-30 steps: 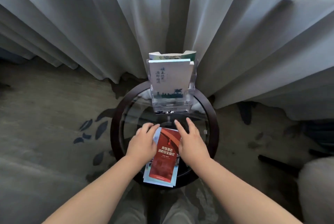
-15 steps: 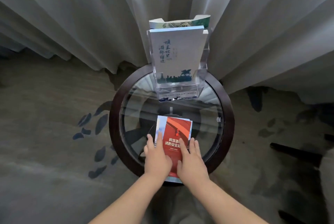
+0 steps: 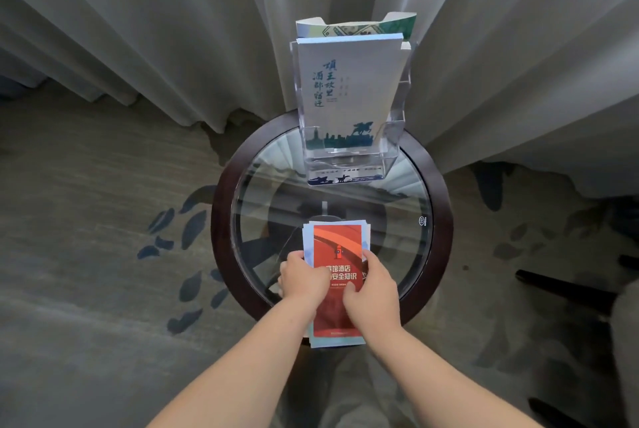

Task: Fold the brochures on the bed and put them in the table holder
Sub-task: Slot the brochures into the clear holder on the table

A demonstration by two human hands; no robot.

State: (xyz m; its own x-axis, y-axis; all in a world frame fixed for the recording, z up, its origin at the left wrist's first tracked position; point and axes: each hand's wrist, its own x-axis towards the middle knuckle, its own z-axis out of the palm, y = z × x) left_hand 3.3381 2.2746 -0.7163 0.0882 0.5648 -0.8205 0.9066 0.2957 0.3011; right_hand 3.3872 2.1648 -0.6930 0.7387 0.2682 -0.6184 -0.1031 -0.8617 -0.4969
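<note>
Red-covered brochures [image 3: 337, 248] lie in a small stack on a round glass table [image 3: 221, 220], on the person's side of the clear plastic holder [image 3: 390, 137] and well apart from it. The end farthest from the holder juts past the table's dark rim.

The left hand [image 3: 301, 280] curls its fingers around the stack's left long edge. The right hand [image 3: 373, 289] grips the opposite edge, thumb pressed on the red cover. Both hands sit on the half of the stack farther from the holder.

A pale brochure [image 3: 345, 89] already stands upright in the holder, with a second sheet behind it. Grey curtains [image 3: 173, 30] hang behind the holder.

The stack looks light and thin, likely to bend if lifted by one end. Its glossy sheets seem apt to slip over one another and over the glass. Pinching through every layer at both long edges, as the hands do now, appears the safest hold. The holder looks light too, and could probably shift under a hard push.
</note>
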